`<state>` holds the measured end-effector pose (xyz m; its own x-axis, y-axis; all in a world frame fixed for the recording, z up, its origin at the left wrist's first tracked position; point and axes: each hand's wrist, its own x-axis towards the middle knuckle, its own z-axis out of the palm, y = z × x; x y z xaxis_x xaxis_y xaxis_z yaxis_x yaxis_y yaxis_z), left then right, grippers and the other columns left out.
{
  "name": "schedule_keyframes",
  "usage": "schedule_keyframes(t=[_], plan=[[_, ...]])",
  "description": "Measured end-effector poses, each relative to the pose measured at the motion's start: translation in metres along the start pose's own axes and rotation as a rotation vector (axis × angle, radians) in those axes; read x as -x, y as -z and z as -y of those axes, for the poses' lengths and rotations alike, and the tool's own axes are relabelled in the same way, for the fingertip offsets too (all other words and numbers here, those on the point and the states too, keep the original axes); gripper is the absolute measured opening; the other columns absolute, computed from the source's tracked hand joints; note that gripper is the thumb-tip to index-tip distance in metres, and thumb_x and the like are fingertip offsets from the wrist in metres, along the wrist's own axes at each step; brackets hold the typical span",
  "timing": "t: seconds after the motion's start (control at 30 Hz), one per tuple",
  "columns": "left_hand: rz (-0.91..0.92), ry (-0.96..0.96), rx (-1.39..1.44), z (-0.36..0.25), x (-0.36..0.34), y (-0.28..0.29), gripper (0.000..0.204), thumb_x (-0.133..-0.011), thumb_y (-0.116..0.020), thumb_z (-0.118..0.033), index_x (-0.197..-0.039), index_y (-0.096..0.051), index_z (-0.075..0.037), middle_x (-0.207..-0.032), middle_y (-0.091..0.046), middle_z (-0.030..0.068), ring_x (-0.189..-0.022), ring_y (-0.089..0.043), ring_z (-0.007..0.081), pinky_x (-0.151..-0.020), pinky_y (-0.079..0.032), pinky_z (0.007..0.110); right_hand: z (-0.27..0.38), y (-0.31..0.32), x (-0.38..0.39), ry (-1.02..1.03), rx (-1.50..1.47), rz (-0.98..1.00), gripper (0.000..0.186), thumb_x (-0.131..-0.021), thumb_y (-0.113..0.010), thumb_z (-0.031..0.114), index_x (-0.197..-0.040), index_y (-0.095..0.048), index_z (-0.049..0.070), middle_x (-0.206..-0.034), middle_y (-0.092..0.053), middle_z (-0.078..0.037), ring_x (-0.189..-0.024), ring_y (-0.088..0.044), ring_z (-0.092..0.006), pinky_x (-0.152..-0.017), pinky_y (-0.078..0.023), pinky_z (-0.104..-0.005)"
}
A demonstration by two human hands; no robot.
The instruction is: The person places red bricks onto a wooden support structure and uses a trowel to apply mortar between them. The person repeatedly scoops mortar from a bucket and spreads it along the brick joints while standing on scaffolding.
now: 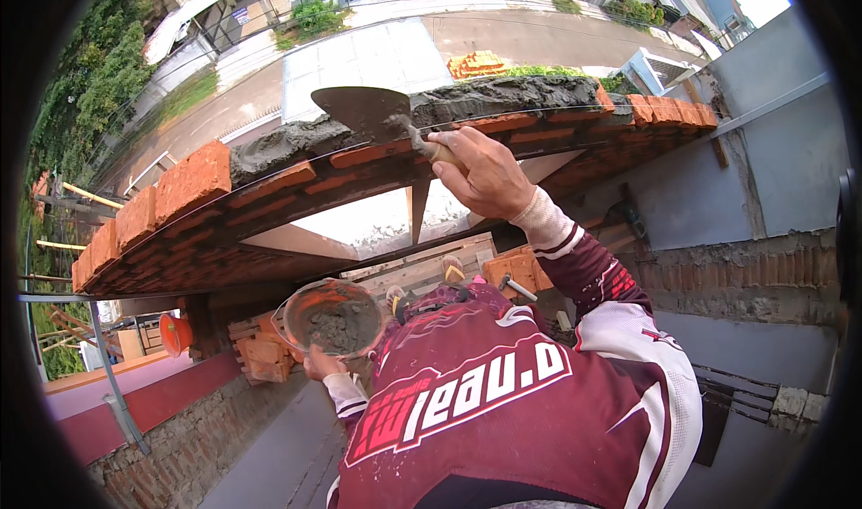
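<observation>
My right hand (488, 175) is closed around the handle of a pointing trowel (361, 111). Its broad blade is over the top of a curved brick wall (350, 157), against the grey mortar bed (292, 145). Some mortar clings to the trowel's neck. Down at my left side, my left hand (323, 363) grips the rim of a bucket (285, 316); part of its fingers is hidden. Wet mortar (339, 323) lies inside the bucket. Laid orange bricks (193, 184) stand on the wall to the left of the mortar, and more bricks (669, 111) to the right.
A thin string line runs along the wall's face. Wooden planks (422, 268) lie below, with a hammer (518, 286) and stacked bricks (267, 352) nearby. An orange container (176, 334) is at the left. Beyond the wall lie a street and a brick pile (476, 64).
</observation>
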<state>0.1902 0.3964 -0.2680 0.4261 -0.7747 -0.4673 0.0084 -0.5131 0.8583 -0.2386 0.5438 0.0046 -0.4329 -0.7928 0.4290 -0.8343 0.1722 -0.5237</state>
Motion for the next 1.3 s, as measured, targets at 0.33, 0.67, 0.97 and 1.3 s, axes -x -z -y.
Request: schedule_keyframes(t=[0.33,0.67,0.97,1.3], plan=[[0.02,0.025,-0.158,-0.005,-0.036,0.0,0.025,-0.071,-0.062,-0.013,-0.089,-0.059,0.004,-0.093,-0.064,0.0142,-0.079,-0.065,0.0293,-0.063,-0.052,0.046,-0.118,-0.007,0.221,-0.798,-0.435,-0.58,0.031,-0.098,-0.054,0.02,-0.117,-0.062,-0.002,-0.083,-0.064,-0.007,-0.058,-0.061,-0.0117,-0.053,-0.051,-0.0292],[0.132,-0.019,-0.267,-0.045,-0.024,-0.03,0.021,-0.072,-0.061,-0.012,-0.084,-0.054,0.004,-0.086,-0.059,0.0141,-0.072,-0.062,0.0288,-0.061,-0.052,0.047,-0.189,0.014,0.138,-0.954,-0.699,-0.732,0.027,-0.102,-0.057,0.034,-0.105,-0.059,0.007,-0.074,-0.057,-0.002,-0.052,-0.054,-0.0089,-0.044,-0.048,-0.0262],[0.112,-0.022,-0.079,-0.046,-0.013,-0.041,0.021,-0.072,-0.066,-0.012,-0.074,-0.049,0.0,-0.072,-0.052,0.0086,-0.061,-0.056,0.0235,-0.055,-0.048,0.042,-0.071,-0.145,0.091,-0.785,-0.921,-0.561,0.02,-0.103,-0.056,0.025,-0.102,-0.054,0.006,-0.068,-0.051,0.001,-0.05,-0.05,-0.0058,-0.042,-0.042,-0.0238],[0.145,-0.008,-0.035,-0.051,-0.026,-0.033,0.017,-0.071,-0.065,-0.008,-0.078,-0.05,-0.003,-0.064,-0.051,0.0099,-0.046,-0.051,0.0232,-0.043,-0.045,0.041,0.04,-0.244,0.086,-0.453,-0.432,0.281,0.039,-0.095,-0.063,0.036,-0.114,-0.059,0.002,-0.086,-0.069,-0.025,-0.084,-0.068,-0.0459,-0.073,-0.052,-0.0517]])
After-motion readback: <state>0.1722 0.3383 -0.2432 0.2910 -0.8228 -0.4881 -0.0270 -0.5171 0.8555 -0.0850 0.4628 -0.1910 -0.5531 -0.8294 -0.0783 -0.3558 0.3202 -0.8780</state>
